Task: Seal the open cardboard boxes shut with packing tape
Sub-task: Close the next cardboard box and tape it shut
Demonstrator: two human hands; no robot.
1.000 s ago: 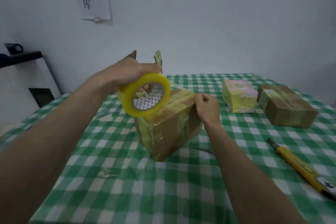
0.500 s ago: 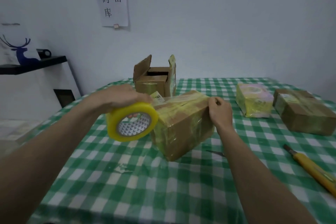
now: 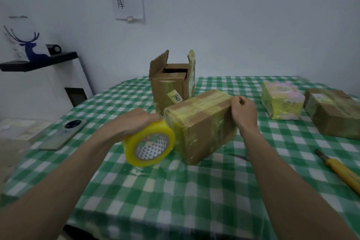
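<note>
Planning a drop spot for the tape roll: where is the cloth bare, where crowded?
Bare: the tablecloth near the front edge, between the forearms; also between the phone and the open box. Crowded: far right, with the yellow packet, sealed box and knife.

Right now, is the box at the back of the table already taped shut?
No, the back box has its top flaps standing up, and its inside shows dark between them.
</note>
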